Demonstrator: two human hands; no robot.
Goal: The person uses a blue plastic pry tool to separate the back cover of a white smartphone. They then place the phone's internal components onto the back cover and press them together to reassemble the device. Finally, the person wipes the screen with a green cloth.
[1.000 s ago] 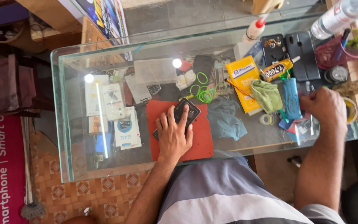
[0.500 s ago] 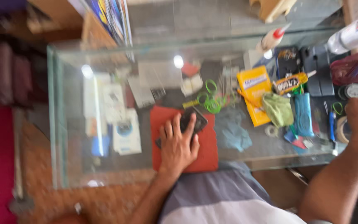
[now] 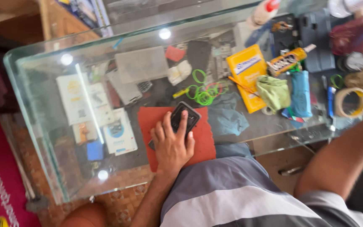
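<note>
- Rightward goes the right arm since the frame a second ago; back then its hand rested by the blue bottle, now it reaches off past the tape roll (image 3: 351, 102) and the hand itself is out of view, so whether it is spread or clenched cannot be told
- Left hand (image 3: 172, 145) has barely stirred; it lies flat, fingers spread, pressing the dark phone (image 3: 185, 119) down onto the red mat (image 3: 202, 141)
- Landmark is that red mat at the near edge of the glass table (image 3: 43, 105); the phone sits on its upper middle, tilted, touching the fingertips
- Doing this well, I'd judge: keep the palm weight steady so the phone does not skid on the mat; keep it clear of the blue cloth (image 3: 227, 117) just right of the mat
- Green rings (image 3: 202, 94) lie just above the mat; yellow packet (image 3: 248, 73) above and right; green cloth (image 3: 274, 91) and blue bottle (image 3: 301, 93) farther right
- Containers: a clear plastic box (image 3: 141, 64) above and left of the mat, contents too blurred to tell; the bottle's contents cannot be seen
</note>
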